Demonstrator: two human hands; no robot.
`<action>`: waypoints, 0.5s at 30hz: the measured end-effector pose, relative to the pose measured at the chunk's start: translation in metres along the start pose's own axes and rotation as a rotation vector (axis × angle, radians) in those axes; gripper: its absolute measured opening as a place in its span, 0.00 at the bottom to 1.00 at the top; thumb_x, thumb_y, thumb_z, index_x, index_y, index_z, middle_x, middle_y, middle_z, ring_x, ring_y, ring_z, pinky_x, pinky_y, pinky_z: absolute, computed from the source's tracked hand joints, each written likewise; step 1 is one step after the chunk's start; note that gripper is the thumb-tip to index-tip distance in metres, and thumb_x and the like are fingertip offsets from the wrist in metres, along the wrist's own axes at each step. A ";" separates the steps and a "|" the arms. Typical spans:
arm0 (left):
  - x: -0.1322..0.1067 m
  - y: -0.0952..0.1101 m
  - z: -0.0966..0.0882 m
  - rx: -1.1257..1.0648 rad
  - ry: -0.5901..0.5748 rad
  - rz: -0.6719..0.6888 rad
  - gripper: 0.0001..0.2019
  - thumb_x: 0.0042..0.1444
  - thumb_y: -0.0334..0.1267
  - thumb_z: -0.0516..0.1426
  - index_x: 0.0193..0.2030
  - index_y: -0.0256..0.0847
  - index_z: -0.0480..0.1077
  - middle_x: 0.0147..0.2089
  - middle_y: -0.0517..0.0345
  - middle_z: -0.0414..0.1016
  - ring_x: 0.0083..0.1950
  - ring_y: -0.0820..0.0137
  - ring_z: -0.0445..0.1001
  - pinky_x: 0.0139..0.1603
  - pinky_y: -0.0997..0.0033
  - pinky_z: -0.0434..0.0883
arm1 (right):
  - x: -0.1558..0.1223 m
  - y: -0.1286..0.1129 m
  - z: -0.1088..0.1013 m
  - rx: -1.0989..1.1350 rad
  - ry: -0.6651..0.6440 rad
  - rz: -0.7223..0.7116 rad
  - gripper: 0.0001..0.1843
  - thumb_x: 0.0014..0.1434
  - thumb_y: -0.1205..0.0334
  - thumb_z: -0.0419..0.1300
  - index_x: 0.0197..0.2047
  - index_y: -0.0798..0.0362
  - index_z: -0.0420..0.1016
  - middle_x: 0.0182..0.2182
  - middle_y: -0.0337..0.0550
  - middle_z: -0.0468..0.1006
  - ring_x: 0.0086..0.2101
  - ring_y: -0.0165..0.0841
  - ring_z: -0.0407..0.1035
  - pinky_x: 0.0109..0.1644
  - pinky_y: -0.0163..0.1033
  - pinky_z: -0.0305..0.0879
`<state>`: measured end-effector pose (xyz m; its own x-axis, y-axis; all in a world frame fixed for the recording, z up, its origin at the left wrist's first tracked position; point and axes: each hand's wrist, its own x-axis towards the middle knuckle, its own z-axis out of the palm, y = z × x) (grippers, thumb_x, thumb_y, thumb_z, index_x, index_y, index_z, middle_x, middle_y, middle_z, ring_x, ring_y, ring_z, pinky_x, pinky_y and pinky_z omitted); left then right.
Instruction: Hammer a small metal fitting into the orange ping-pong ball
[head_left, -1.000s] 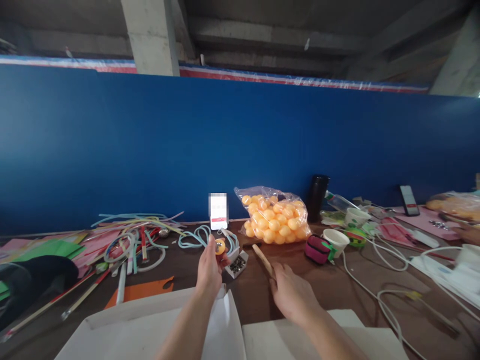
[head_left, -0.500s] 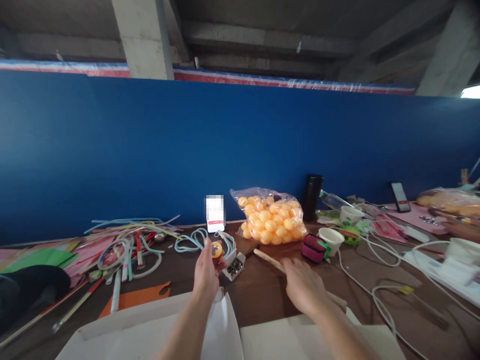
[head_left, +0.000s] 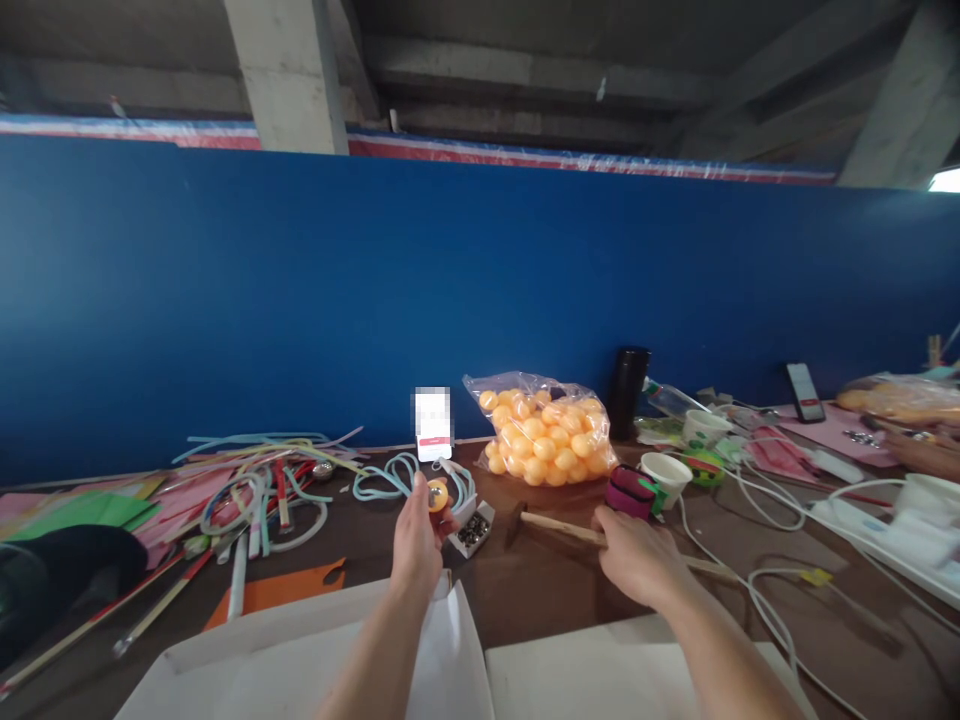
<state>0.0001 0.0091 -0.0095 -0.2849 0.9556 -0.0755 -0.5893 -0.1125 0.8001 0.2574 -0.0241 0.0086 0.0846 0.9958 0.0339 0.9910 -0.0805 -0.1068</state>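
Note:
My left hand [head_left: 416, 545] is closed around an orange ping-pong ball [head_left: 437, 488] with a shiny silver piece on its face. Just right of those fingers sits a small white box [head_left: 472, 528] filled with small metal pieces. The wooden handle of a hammer [head_left: 561, 527] passes under my right hand [head_left: 637, 555], whose fingers are closed over it. The dark hammer head points left, and the handle's end shows beyond my wrist. Behind the hammer stands a clear bag [head_left: 547, 440] full of orange ping-pong balls.
A phone [head_left: 433, 425] leans upright at the back. Tubes and strips [head_left: 262, 500] lie left. A purple pouch [head_left: 631, 492], paper cup [head_left: 666, 478] and black bottle [head_left: 628, 393] stand right, beside white cables [head_left: 772, 600]. White cardboard [head_left: 300, 650] covers the front.
The hammer has shifted right with my right hand, and its handle now lies at a flatter angle with the head in view. My left hand keeps the ball in nearly the same place.

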 end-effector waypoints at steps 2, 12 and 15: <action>0.000 0.000 0.000 0.000 0.005 0.000 0.29 0.45 0.61 0.60 0.39 0.32 0.73 0.25 0.58 0.69 0.22 0.77 0.64 0.22 0.77 0.67 | 0.000 0.003 0.001 0.012 -0.006 -0.011 0.11 0.50 0.70 0.56 0.38 0.51 0.71 0.40 0.47 0.79 0.44 0.45 0.72 0.41 0.43 0.56; 0.001 -0.001 0.000 0.039 -0.001 0.015 0.28 0.46 0.60 0.60 0.38 0.33 0.73 0.27 0.58 0.69 0.23 0.77 0.64 0.24 0.74 0.68 | 0.003 -0.028 0.008 0.414 0.272 -0.116 0.10 0.60 0.61 0.52 0.41 0.50 0.73 0.40 0.42 0.79 0.42 0.35 0.73 0.43 0.36 0.62; 0.001 -0.002 -0.001 0.041 -0.006 0.023 0.27 0.47 0.59 0.59 0.38 0.33 0.72 0.26 0.58 0.69 0.23 0.77 0.63 0.24 0.74 0.68 | -0.001 -0.053 0.007 0.462 0.268 -0.227 0.10 0.60 0.63 0.52 0.39 0.50 0.75 0.39 0.41 0.79 0.40 0.34 0.73 0.45 0.34 0.63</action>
<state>0.0000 0.0102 -0.0113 -0.2933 0.9545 -0.0533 -0.5511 -0.1232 0.8253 0.2045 -0.0210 0.0073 -0.0418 0.9355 0.3509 0.8443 0.2209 -0.4882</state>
